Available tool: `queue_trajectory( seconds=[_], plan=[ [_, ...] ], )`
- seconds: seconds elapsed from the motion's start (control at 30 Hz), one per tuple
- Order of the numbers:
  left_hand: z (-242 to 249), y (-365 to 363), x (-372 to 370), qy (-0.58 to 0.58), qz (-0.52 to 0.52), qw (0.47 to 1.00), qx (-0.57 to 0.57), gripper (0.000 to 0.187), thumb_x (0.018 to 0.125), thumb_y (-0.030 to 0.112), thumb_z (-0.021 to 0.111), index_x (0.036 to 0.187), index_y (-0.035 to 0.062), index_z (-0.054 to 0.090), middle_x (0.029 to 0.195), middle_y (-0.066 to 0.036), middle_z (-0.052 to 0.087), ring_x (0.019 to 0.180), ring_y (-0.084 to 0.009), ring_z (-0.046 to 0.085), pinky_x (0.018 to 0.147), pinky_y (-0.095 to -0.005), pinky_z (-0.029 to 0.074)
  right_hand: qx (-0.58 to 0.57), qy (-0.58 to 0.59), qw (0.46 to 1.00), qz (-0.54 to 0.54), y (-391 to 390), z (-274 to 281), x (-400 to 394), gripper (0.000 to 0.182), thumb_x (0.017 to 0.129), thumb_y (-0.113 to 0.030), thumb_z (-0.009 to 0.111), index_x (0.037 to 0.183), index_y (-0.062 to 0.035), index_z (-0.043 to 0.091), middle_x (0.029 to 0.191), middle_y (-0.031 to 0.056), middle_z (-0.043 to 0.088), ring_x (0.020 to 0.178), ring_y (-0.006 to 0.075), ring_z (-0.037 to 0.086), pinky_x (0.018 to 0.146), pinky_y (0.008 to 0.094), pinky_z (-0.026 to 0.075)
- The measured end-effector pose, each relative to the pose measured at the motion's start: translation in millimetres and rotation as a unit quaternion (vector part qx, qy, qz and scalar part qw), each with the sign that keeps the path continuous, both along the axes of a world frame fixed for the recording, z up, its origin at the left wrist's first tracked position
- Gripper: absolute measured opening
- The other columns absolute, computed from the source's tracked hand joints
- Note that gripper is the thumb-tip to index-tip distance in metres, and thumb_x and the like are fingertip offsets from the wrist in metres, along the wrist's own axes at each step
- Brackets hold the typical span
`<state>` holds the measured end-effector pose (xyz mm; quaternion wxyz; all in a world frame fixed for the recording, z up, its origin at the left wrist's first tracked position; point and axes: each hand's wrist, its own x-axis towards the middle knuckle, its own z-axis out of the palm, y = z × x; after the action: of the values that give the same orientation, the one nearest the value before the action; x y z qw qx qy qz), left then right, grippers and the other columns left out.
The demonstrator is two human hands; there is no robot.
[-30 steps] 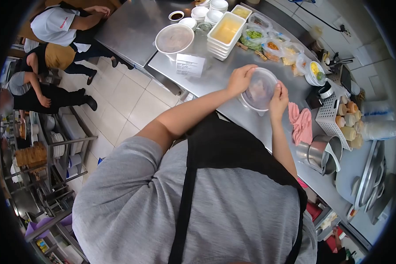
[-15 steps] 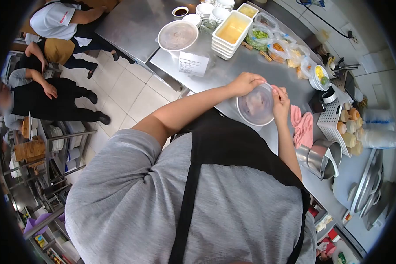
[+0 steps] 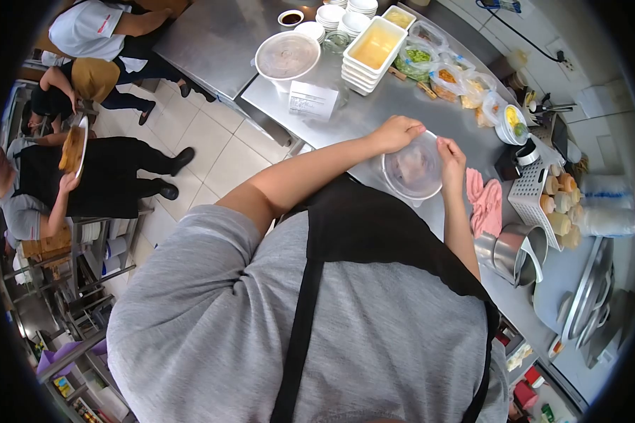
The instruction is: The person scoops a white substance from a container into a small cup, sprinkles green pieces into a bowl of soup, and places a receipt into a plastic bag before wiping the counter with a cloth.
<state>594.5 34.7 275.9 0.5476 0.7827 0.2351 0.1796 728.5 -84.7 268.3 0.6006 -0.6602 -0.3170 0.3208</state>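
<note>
A round, clear plastic container [image 3: 410,192] with a translucent lid [image 3: 418,158] over it is at the counter's near edge, just beyond my black apron. Something pale and pinkish shows blurrily through the lid. My left hand [image 3: 400,132] is closed, thumb and fingers pinching the lid's far-left rim. On the right side, my right hand [image 3: 451,158] grips the same rim between thumb and curled fingers.
A larger lidded tub [image 3: 287,56] stands behind a printed paper slip [image 3: 312,101]. Further back are stacked white trays [image 3: 375,53] and bagged ingredients [image 3: 448,77]. A pink cloth [image 3: 483,203] and metal pots [image 3: 518,255] lie to the right. Co-workers [image 3: 85,166] stand at left.
Both hands keep their hold, with the lid shifted slightly right. At left, a co-worker has turned and now carries a white plate of brown food.
</note>
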Motion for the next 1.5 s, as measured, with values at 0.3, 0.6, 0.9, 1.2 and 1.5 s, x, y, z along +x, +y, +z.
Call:
queue_trajectory(
  seconds=[0.3,0.6,0.9,1.2,1.5],
  plan=[
    [71.9,1.4,-111.5,-0.147,0.243,0.866,0.412,0.047,0.068,0.013,0.069,0.111,0.0056,0.051,0.112,-0.012,0.049,0.102,-0.0278,0.046,0.084,-0.0367,0.039,-0.016,-0.18,0.983,-0.045,-11.1,-8.2,30.7,0.02,0.081,-0.018,0.062,0.089,0.0007,0.064,0.082,0.0036,0.057,0.073,0.0089,0.05,0.066,0.021,0.04],
    [37.9,36.3,-188.6,-0.106,0.382,0.881,-0.257,0.074,0.067,-0.007,0.065,0.128,-0.0052,0.023,0.084,-0.012,0.059,0.067,-0.0186,0.06,0.058,-0.0274,0.049,-0.021,-0.17,0.981,-0.091,-32.1,-14.6,54.7,0.022,0.082,-0.019,0.061,0.091,0.0009,0.064,0.085,0.0054,0.059,0.074,0.0097,0.052,0.068,0.0216,0.041],
    [57.9,30.9,-167.6,-0.023,0.423,0.902,0.08,0.072,0.066,0.003,0.07,0.128,0.0006,0.032,0.109,-0.018,0.049,0.099,-0.0265,0.051,0.085,-0.0377,0.042,-0.012,-0.231,0.966,-0.115,-47.3,4.5,46.0,0.025,0.083,-0.02,0.06,0.097,-0.0002,0.062,0.09,0.0068,0.058,0.08,0.0126,0.054,0.069,0.0243,0.043],
    [96.9,-36.6,52.5,-0.117,0.007,0.941,0.317,0.033,0.072,0.012,0.062,0.104,0.0045,0.056,0.11,-0.013,0.054,0.105,-0.0318,0.047,0.092,-0.0399,0.033,0.023,-0.252,0.894,-0.371,-112.8,-1.8,148.9,0.031,0.084,-0.013,0.054,0.111,0.0023,0.054,0.1,0.0166,0.058,0.093,0.0223,0.056,0.081,0.0296,0.043],
    [-11.9,-111.0,274.1,0.131,-0.111,0.899,-0.402,0.021,0.078,0.017,0.054,0.093,0.004,0.061,0.097,-0.008,0.061,0.092,-0.0208,0.054,0.079,-0.0353,0.041,-0.071,0.104,0.925,-0.359,-70.3,-12.0,229.9,0.022,0.076,-0.013,0.06,0.094,0.0005,0.062,0.087,0.0065,0.061,0.072,0.0144,0.051,0.066,0.0282,0.04]
  ],
)
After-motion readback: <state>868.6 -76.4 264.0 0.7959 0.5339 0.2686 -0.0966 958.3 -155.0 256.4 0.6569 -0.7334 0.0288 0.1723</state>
